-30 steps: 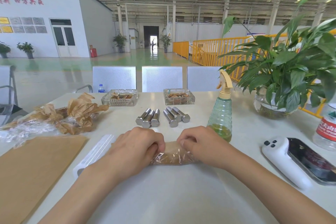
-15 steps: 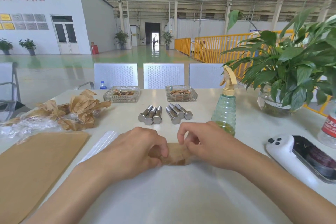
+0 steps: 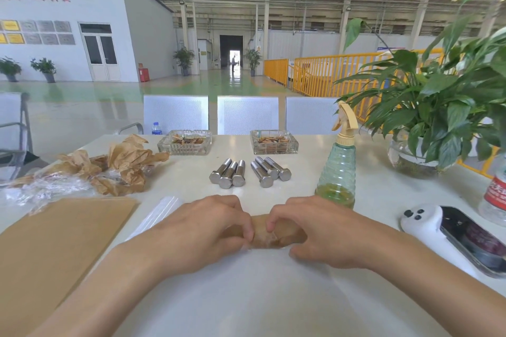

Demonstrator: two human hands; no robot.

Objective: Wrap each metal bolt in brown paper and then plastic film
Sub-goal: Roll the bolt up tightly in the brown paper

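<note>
Two hands, left hand (image 3: 204,232), right hand (image 3: 320,235), hide most of paper-wrapped bolt (image 3: 261,232).

Spray bottle (image 3: 339,172), 2 glass ashtrays (image 3: 185,142), potted plant (image 3: 443,115), phone (image 3: 476,241) on table (image 3: 273,295)

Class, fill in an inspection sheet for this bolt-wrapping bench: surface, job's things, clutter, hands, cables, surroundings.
Surface: white table.
Job's things: brown-paper-wrapped bolt between both hands; six bare steel hex bolts in two groups of three; flat brown paper sheets; clear plastic film roll.
Clutter: crumpled paper and film pile, two glass ashtrays, green spray bottle, white handheld device.
Hands: left hand and right hand grip the wrapped bolt.
Cables: nothing seen.
Surroundings: potted plant, factory hall.
</note>
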